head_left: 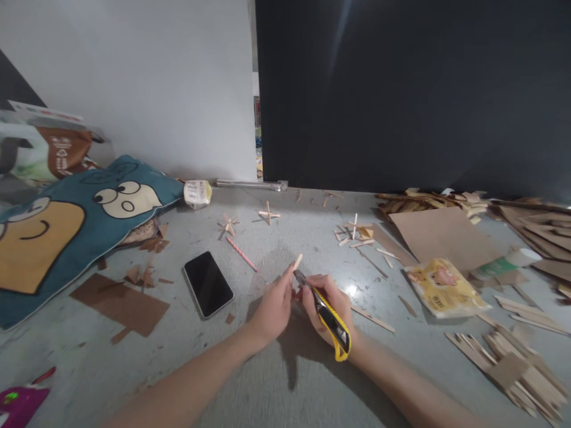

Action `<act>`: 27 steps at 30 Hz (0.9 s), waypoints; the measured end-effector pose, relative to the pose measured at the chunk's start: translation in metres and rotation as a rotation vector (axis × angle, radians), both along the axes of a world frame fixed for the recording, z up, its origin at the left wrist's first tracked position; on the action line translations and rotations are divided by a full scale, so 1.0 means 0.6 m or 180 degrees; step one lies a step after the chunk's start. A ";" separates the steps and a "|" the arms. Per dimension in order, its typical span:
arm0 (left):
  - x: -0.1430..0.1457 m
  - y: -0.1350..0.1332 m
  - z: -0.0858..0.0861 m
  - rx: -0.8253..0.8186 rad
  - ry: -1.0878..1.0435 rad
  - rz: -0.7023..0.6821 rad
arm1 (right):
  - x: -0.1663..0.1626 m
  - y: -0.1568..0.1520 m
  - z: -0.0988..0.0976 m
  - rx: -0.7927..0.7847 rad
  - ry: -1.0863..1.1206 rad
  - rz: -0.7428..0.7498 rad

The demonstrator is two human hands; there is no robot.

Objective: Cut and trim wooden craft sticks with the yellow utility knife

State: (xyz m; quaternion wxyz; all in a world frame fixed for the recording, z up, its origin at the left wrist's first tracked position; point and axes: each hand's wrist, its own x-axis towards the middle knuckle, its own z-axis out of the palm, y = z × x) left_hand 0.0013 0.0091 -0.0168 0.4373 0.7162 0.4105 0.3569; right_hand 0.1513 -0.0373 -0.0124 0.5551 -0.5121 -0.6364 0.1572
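Forearms (pixel 205 370) inward, left hand (pixel 274 306) in pinch on stick (pixel 298 260), right hand (pixel 336 295) tight round cutter (pixel 331 319).

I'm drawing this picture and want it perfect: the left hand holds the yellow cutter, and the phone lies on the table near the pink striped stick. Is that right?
Not quite: the head view shows the yellow cutter in the right hand, not the left hand. The phone does lie on the table near the pink striped stick.
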 end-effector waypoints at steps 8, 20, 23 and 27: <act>-0.006 0.004 -0.017 0.0109 -0.0027 -0.0228 | -0.008 -0.004 0.020 0.0023 0.0021 0.0001; -0.002 0.004 -0.007 -0.0081 -0.0125 0.0027 | 0.001 -0.003 0.020 -0.0040 0.0005 -0.0063; -0.002 0.004 -0.005 -0.0063 -0.0140 0.0094 | 0.007 -0.005 0.015 0.0082 0.0098 -0.0185; 0.000 0.001 0.003 -0.0139 -0.0085 0.0090 | 0.006 -0.002 0.010 0.0129 -0.0072 -0.0087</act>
